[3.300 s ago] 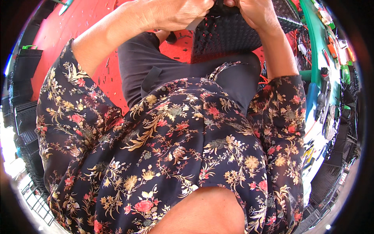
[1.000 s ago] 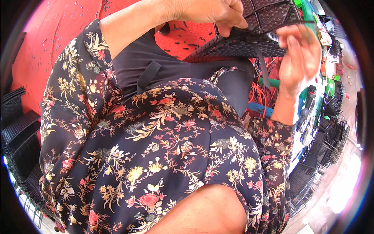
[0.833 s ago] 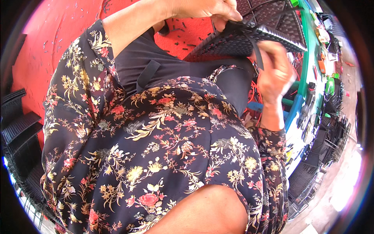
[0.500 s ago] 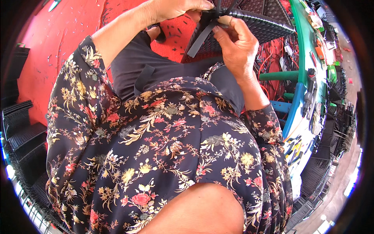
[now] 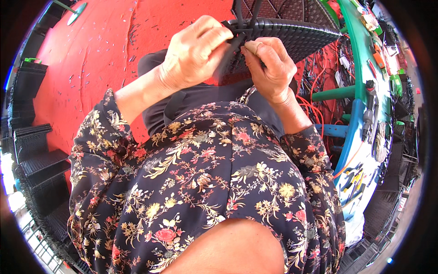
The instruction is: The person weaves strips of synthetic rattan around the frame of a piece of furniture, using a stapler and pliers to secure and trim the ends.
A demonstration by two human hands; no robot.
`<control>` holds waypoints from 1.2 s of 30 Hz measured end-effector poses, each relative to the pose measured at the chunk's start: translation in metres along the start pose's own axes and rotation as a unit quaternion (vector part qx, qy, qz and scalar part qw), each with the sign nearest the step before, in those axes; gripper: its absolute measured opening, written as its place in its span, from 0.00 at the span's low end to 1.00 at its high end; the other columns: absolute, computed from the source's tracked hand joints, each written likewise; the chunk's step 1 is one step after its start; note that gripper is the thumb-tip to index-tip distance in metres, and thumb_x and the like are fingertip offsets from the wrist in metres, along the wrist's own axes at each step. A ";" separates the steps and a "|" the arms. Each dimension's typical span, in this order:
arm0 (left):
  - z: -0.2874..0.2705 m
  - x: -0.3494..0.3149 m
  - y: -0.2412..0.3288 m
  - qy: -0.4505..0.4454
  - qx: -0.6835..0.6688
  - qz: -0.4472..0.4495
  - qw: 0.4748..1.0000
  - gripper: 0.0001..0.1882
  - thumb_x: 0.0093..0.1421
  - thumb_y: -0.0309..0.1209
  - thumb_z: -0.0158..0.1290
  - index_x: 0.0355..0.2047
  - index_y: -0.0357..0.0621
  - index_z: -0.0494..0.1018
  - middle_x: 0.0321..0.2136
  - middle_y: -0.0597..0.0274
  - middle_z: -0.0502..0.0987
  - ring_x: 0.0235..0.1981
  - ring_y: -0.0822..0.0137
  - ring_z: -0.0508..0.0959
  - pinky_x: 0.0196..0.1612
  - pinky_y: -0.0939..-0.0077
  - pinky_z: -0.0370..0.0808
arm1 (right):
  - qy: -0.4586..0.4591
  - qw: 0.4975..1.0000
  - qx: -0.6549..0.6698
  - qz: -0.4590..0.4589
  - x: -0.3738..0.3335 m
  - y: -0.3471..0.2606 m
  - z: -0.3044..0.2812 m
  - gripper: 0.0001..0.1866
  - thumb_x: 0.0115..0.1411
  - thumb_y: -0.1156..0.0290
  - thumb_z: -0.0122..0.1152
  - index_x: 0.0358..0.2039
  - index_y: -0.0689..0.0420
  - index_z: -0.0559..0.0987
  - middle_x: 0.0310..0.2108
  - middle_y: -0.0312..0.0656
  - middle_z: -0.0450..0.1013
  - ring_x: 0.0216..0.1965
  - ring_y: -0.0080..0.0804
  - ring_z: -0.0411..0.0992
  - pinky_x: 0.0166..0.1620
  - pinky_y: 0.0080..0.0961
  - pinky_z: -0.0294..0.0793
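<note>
A black woven wicker piece [image 5: 303, 39] with a thick wrapped rim stands tilted in front of my knees. At its left corner, dark strips cross and a flat black plastic strip [image 5: 226, 58] hangs down, smeared by motion. My left hand [image 5: 196, 52] is closed beside that corner, its curled fingers against the strip; the fingertips are partly hidden. On the other side of the corner, my right hand [image 5: 271, 66] is closed in a pinch, thumb and forefinger together just under the rim. What lies within that pinch is too small to make out. A tan band wraps one right finger.
Dark offcuts litter the red floor covering [image 5: 100, 59]. Stacked black woven pieces [image 5: 41, 164] line the left side. To the right stands a table with a green edge [image 5: 360, 59], holding hand tools [image 5: 351, 182] and a dark power tool [image 5: 368, 109]. Orange cord [image 5: 319, 107] runs beneath.
My left hand has come down and nearer from the far side of the corner. My right hand has shifted slightly down and left. The hanging strip has swung and now looks blurred.
</note>
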State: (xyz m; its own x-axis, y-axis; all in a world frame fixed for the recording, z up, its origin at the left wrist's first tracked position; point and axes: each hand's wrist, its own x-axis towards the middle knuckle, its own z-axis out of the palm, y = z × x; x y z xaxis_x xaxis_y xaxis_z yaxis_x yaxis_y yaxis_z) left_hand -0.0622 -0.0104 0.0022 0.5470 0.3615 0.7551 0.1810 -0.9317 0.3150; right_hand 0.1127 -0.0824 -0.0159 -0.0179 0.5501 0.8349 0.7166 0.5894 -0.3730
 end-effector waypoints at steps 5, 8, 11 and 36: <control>0.006 -0.005 -0.001 -0.038 0.028 0.018 0.999 0.19 0.42 0.15 0.60 0.38 0.37 0.75 0.31 0.57 0.74 0.28 0.58 0.77 0.29 0.71 0.76 | -0.012 0.999 0.022 -0.026 0.002 -0.006 0.010 0.08 0.46 0.83 0.67 0.27 0.59 0.78 0.24 0.41 0.72 0.24 0.37 0.73 0.27 0.27 0.73; 0.006 -0.007 -0.009 -0.066 0.021 0.014 0.998 0.18 0.41 0.14 0.58 0.36 0.37 0.76 0.30 0.57 0.73 0.28 0.58 0.77 0.29 0.70 0.76 | -0.057 0.994 0.078 -0.041 0.012 -0.008 0.006 0.08 0.47 0.82 0.66 0.30 0.59 0.79 0.25 0.42 0.73 0.25 0.37 0.74 0.29 0.26 0.74; 0.006 -0.007 -0.008 -0.073 0.020 0.006 0.997 0.16 0.41 0.15 0.58 0.33 0.37 0.77 0.29 0.56 0.72 0.27 0.57 0.77 0.29 0.70 0.76 | -0.016 0.995 0.094 0.037 0.016 -0.005 0.003 0.12 0.48 0.82 0.65 0.35 0.60 0.80 0.28 0.42 0.75 0.28 0.34 0.75 0.34 0.26 0.77; -0.011 0.017 -0.026 -0.150 0.033 0.150 0.977 0.08 0.43 0.18 0.56 0.19 0.39 0.66 0.22 0.55 0.68 0.24 0.55 0.71 0.25 0.64 0.68 | -0.219 0.973 0.049 0.048 0.052 0.039 0.011 0.06 0.52 0.72 0.60 0.27 0.60 0.73 0.22 0.47 0.72 0.25 0.42 0.72 0.31 0.34 0.71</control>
State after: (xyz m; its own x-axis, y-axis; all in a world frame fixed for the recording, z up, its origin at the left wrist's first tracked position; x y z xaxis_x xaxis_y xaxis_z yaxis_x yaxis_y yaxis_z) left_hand -0.0672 0.0208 0.0132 0.7965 0.0549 0.6022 0.0228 -0.9979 0.0609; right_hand 0.1323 -0.0239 0.0087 -0.2650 0.7915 0.5507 0.6596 0.5654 -0.4952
